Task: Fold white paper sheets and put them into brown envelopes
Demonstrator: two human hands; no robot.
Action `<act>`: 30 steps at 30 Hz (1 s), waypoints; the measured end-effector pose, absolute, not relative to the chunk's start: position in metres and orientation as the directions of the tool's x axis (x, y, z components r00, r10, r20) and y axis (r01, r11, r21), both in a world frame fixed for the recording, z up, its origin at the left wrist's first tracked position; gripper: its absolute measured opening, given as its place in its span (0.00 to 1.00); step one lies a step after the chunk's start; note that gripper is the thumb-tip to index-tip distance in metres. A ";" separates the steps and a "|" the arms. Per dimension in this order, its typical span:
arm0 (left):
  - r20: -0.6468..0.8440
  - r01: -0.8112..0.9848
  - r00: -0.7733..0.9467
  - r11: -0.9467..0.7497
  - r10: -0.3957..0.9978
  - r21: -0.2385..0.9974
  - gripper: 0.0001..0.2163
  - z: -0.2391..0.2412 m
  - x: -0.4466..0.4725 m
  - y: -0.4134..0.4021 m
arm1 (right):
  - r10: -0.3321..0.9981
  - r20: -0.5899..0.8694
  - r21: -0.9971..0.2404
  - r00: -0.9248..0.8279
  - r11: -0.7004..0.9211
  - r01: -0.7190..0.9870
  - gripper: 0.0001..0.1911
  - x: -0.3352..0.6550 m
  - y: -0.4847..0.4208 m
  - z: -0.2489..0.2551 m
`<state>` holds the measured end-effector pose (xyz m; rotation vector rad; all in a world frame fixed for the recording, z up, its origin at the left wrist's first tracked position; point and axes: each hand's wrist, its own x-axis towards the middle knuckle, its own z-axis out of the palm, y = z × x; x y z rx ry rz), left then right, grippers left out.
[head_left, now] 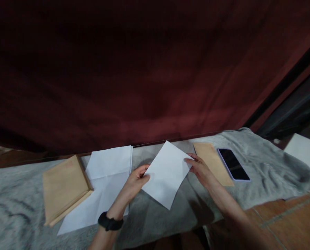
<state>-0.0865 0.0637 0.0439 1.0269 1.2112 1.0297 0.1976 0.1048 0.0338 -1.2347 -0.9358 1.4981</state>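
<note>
A white sheet of paper, turned cornerwise, is held up between my two hands above the grey cloth. My left hand pinches its left edge, thumb on top; a black band circles that wrist. At the upper right edge my right hand grips the same paper with thumb and fingers. Left of my left hand lie larger white sheets with fold creases. A stack of brown envelopes rests partly over them. Beyond my right hand a single brown envelope lies flat.
A phone with a purple case lies at the right, overlapping the brown envelope. Grey fuzzy cloth covers the surface. A dark red curtain hangs behind. A white object stands at the far right, above a tiled floor.
</note>
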 end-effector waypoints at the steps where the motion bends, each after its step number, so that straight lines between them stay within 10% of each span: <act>1: -0.202 -0.041 0.031 0.204 0.979 0.978 0.16 0.047 -0.092 0.066 | 0.961 -0.266 -0.956 -0.081 -0.273 -0.108 0.20 0.202 0.105 0.034; 12: 0.070 0.136 -0.372 -0.020 0.926 0.991 0.21 0.017 -0.094 0.087 | 0.717 -0.603 -0.759 -0.349 -0.383 0.526 0.09 0.214 0.095 0.025; 18: 0.352 0.616 -0.178 -0.174 0.919 0.768 0.21 0.005 -0.071 0.077 | 0.710 -0.646 -0.694 -0.282 -0.392 0.604 0.07 0.222 0.094 0.017; 30: 0.306 0.901 0.252 -0.338 0.918 0.271 0.26 -0.034 -0.017 0.021 | 0.686 -0.685 -0.598 -0.247 -0.335 0.728 0.17 0.232 0.095 0.019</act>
